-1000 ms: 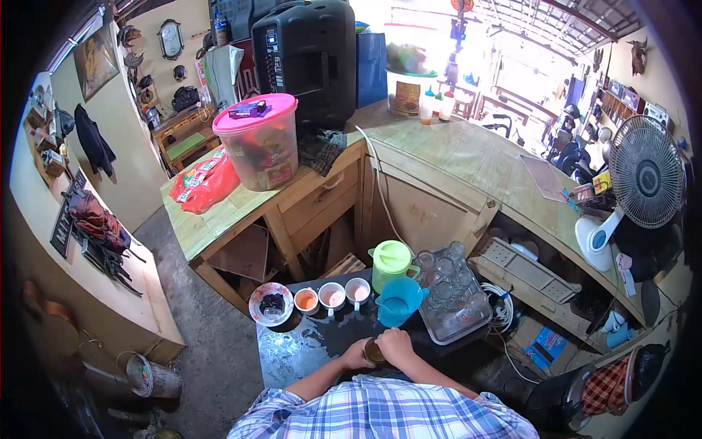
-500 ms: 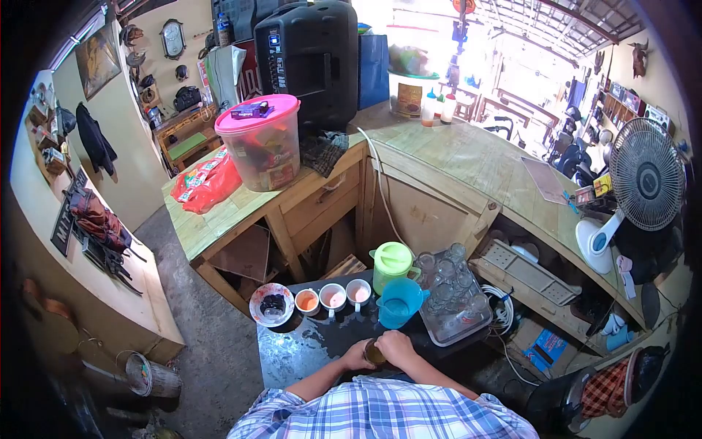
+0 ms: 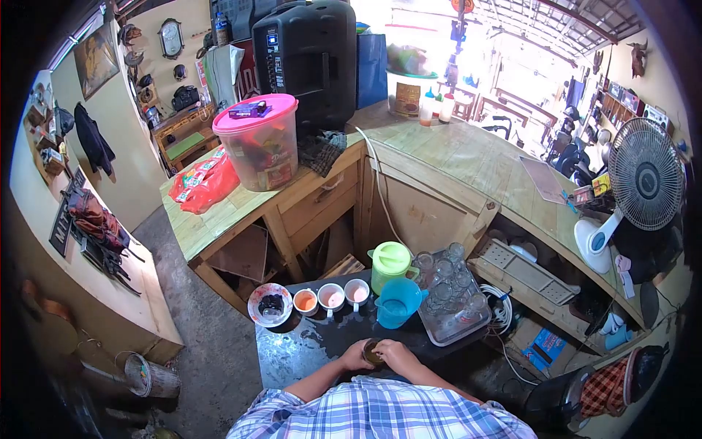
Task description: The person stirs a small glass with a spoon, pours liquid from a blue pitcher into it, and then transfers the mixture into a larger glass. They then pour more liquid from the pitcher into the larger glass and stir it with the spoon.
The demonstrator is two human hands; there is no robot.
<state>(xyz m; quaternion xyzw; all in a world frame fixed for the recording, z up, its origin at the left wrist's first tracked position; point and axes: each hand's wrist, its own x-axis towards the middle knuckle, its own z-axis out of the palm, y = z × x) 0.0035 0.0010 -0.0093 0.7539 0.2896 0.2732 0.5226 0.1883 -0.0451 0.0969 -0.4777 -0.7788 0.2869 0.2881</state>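
Close to my body, above the near edge of the dark low table [image 3: 292,362], my left hand [image 3: 356,355] is wrapped round a small dark cup [image 3: 372,352]. My right hand [image 3: 395,354] has its fingers closed at the cup's rim; what they grip, if anything, is too small to name. Beyond the hands are a blue pitcher [image 3: 398,303] and a green lidded pitcher [image 3: 390,265]. Three white cups [image 3: 331,298] stand in a row to the left, beside a bowl with dark contents [image 3: 270,305]. Clear glasses fill a tray [image 3: 453,338] on the right.
A wooden counter [image 3: 439,154] bends round the low table. It carries a pink-lidded tub [image 3: 259,157], a red bag [image 3: 205,186], a black speaker [image 3: 311,66] and a white fan [image 3: 601,238]. A bucket [image 3: 155,377] stands on the floor at left.
My right hand has shifted slightly at the top of the cup, and more of the cup's opening shows. My left hand still holds the cup. The view has moved very slightly.
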